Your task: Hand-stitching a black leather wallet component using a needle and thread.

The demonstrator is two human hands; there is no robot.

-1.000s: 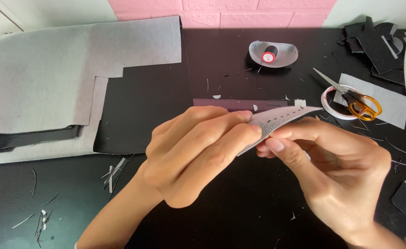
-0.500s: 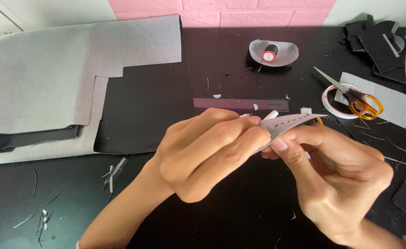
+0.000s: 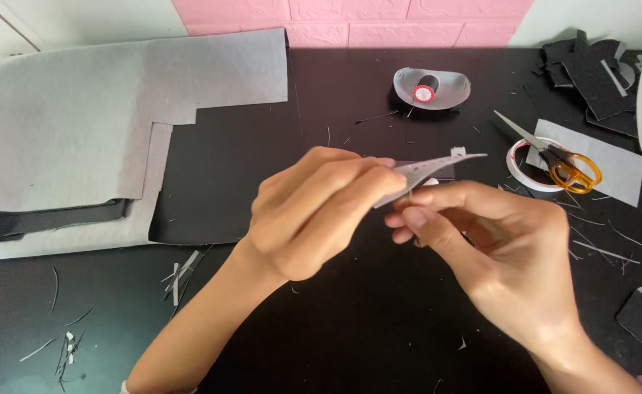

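My left hand [image 3: 313, 211] pinches a small grey felt piece [image 3: 437, 166] between thumb and fingers, above the middle of the black table [image 3: 350, 321]. The piece tapers to a point towards the right and has a row of small holes along it. My right hand [image 3: 496, 248] is curled just under and to the right of it, fingertips touching the piece's lower edge. What the right fingertips pinch is hidden. Part of a dark strip on the table shows behind the piece.
Large grey felt sheets [image 3: 95, 124] lie at the left over a black sheet. A thread spool [image 3: 426, 89] sits on a grey oval at the back. Orange-handled scissors [image 3: 554, 153] lie on a tape ring at the right. Black scraps [image 3: 590, 66] pile at the far right.
Both hands have lifted the felt piece slightly up and towards me. The left hand's fingers have closed more tightly over it.
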